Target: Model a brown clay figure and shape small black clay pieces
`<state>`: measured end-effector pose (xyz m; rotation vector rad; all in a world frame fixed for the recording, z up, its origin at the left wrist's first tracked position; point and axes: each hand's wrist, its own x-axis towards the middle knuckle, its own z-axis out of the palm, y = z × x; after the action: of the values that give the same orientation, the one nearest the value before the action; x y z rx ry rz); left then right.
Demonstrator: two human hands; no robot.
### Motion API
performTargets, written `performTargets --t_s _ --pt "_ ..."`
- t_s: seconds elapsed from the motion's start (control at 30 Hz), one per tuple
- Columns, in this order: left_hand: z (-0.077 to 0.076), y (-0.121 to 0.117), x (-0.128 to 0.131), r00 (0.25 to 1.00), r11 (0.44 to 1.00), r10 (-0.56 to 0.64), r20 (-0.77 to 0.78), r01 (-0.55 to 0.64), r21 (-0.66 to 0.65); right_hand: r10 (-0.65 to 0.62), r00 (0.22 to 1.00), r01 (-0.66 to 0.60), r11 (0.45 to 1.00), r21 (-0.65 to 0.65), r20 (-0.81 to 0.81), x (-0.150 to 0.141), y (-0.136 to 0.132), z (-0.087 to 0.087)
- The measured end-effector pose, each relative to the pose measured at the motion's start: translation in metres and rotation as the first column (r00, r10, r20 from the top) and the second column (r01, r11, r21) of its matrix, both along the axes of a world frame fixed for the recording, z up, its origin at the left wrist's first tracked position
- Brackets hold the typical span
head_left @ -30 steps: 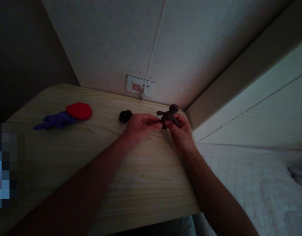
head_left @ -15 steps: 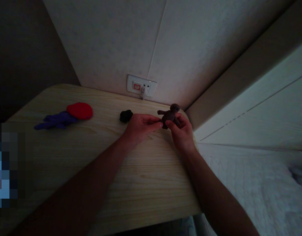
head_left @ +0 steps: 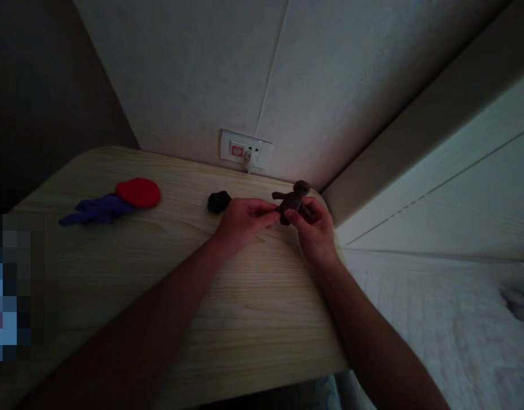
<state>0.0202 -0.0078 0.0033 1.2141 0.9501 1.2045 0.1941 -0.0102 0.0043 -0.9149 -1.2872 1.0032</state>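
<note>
A small brown clay figure (head_left: 294, 200) with a round head and stubby arms is held upright above the far right corner of the wooden table (head_left: 168, 285). My right hand (head_left: 315, 230) grips its lower body from the right, fingers closed round it. My left hand (head_left: 244, 219) pinches the figure's lower part from the left with thumb and fingertips. A dark lump of clay (head_left: 219, 201) lies on the table just left of my left hand.
A red clay disc (head_left: 138, 192) and a purple clay shape (head_left: 97, 209) lie at the table's far left. A wall socket (head_left: 245, 150) sits behind the table. A white bed (head_left: 441, 319) borders the table on the right. The room is dim.
The figure has shifted very slightly left in my hands; both hands keep the same grip and place.
</note>
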Motion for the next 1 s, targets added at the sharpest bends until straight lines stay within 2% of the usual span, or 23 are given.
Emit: performTargets --t_s 0.37,0.67,0.83,1.0 --pt "-0.005 0.001 0.005 0.978 0.995 0.005 0.209 0.016 -0.102 -0.016 0.998 0.015 1.000 -0.025 -0.059 -0.004 -0.001 -0.002" --pt "-0.003 0.001 0.006 0.985 0.996 0.037 0.166 -0.022 -0.090 0.020 1.000 -0.020 1.000 -0.012 0.003 -0.004 -0.003 -0.001" --pt "0.003 -0.003 0.007 0.991 0.997 0.066 0.116 -0.060 -0.055 -0.032 0.999 0.032 0.999 -0.031 0.006 -0.004 -0.001 -0.001" --pt "0.004 -0.005 0.010 0.987 0.998 0.059 0.152 -0.054 -0.039 -0.039 0.999 0.039 0.999 -0.021 0.009 -0.004 0.000 -0.002"
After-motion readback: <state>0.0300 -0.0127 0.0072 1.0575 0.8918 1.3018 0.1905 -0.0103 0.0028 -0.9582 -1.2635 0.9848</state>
